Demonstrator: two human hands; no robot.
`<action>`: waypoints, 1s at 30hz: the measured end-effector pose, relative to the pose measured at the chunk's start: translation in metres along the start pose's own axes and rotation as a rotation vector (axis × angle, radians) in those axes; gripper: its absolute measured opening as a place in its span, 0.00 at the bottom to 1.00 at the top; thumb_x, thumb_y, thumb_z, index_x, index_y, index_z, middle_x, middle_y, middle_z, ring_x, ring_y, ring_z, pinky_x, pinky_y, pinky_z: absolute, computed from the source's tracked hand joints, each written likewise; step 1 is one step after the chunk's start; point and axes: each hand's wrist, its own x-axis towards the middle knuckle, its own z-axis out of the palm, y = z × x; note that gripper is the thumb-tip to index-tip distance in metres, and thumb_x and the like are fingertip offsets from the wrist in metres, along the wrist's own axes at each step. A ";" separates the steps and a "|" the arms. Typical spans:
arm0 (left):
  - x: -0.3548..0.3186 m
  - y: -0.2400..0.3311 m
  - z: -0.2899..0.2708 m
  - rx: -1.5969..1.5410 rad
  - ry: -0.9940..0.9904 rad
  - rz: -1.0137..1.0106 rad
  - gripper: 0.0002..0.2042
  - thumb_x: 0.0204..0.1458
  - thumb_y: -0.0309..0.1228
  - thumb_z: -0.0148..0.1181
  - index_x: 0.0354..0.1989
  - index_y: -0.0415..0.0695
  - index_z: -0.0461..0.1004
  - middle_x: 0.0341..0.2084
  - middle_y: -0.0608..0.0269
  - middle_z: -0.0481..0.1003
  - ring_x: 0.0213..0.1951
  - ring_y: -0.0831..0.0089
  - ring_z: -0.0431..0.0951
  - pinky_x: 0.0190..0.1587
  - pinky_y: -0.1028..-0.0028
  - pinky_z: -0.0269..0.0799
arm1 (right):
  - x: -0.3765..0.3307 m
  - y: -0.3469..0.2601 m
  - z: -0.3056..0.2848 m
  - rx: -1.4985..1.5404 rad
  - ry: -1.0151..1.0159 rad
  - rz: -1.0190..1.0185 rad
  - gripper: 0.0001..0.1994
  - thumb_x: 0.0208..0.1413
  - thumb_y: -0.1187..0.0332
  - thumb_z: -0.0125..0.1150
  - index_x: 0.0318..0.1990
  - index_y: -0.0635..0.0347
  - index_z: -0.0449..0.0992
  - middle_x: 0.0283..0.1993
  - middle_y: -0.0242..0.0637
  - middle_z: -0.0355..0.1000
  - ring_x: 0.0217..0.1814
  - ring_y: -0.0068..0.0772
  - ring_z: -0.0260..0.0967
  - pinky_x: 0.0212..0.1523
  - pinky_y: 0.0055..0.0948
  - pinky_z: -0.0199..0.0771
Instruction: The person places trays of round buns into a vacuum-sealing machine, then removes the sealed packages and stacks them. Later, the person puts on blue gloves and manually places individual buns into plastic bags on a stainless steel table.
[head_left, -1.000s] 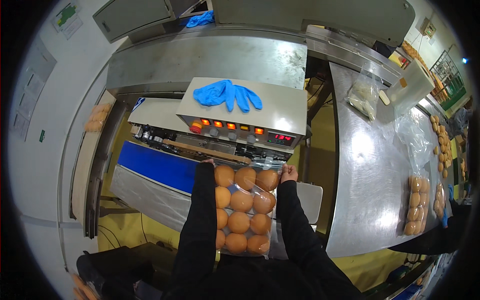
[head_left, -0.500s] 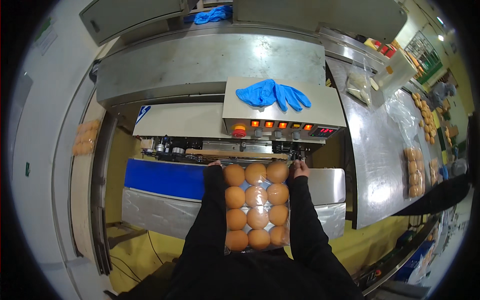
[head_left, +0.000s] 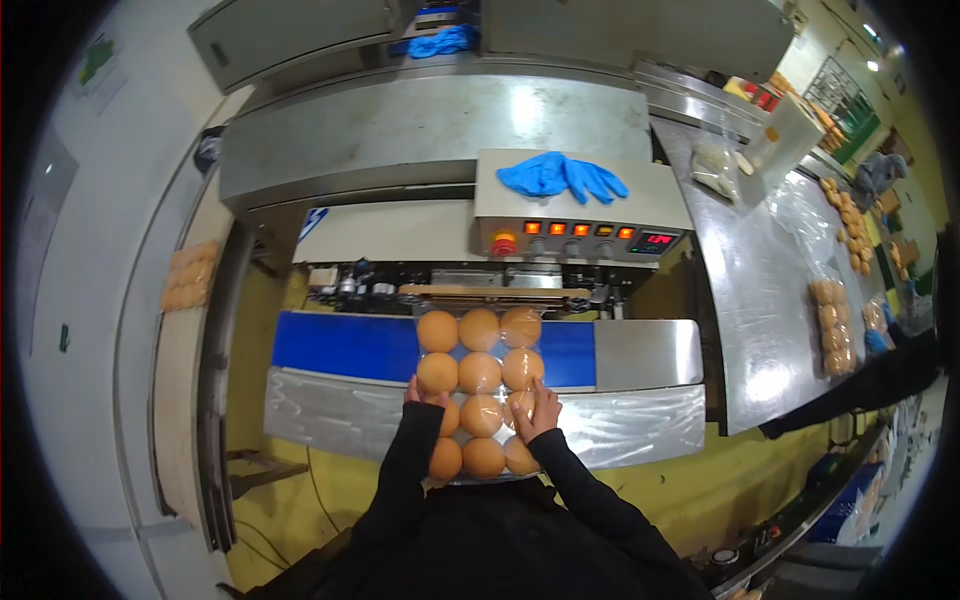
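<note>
A clear plastic bag of round brown buns (head_left: pixel 481 372), packed three across in several rows, lies in front of me. Its far end rests over the blue conveyor belt (head_left: pixel 340 343) and its near end reaches my body. My left hand (head_left: pixel 424 393) grips the bag's left side, its fingers partly hidden by the buns. On the right side my right hand (head_left: pixel 541 410) presses its fingers around the edge of the bag. Just beyond the bag's far end runs the sealing part (head_left: pixel 500 292) of a bag sealing machine.
The machine's control box (head_left: pixel 585 215) carries lit switches, a red knob and a blue glove (head_left: pixel 562 178). A steel table (head_left: pixel 755 340) on the right holds bagged buns (head_left: pixel 832 325). Another bag of buns (head_left: pixel 189 277) lies on the left ledge. A person's dark sleeve (head_left: pixel 850 385) shows at right.
Both my hands have slid back from the bag's far corners to its sides, nearer to me. The bag sits slightly farther left in view, and its far end remains by the sealer.
</note>
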 end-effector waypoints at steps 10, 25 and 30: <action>-0.042 -0.036 -0.079 -0.051 0.008 -0.335 0.34 0.32 0.45 0.64 0.47 0.39 0.59 0.40 0.48 0.61 0.42 0.58 0.65 0.44 0.64 0.64 | -0.031 -0.044 0.054 0.055 -0.031 -0.077 0.30 0.46 0.61 0.52 0.56 0.63 0.51 0.45 0.52 0.55 0.48 0.47 0.51 0.48 0.40 0.47; -0.016 -0.135 -0.149 0.081 -0.108 -0.257 0.23 0.35 0.47 0.60 0.31 0.39 0.68 0.32 0.50 0.67 0.36 0.57 0.67 0.40 0.63 0.64 | -0.039 -0.109 0.146 -0.024 0.024 -0.062 0.29 0.45 0.61 0.52 0.55 0.61 0.52 0.45 0.47 0.58 0.49 0.45 0.51 0.48 0.38 0.47; -0.006 -0.183 -0.156 0.081 -0.106 -0.056 0.22 0.35 0.47 0.60 0.29 0.39 0.68 0.30 0.51 0.67 0.34 0.57 0.67 0.38 0.62 0.64 | -0.040 -0.126 0.175 -0.034 0.045 -0.078 0.29 0.46 0.61 0.51 0.56 0.60 0.51 0.47 0.48 0.55 0.49 0.47 0.51 0.48 0.39 0.47</action>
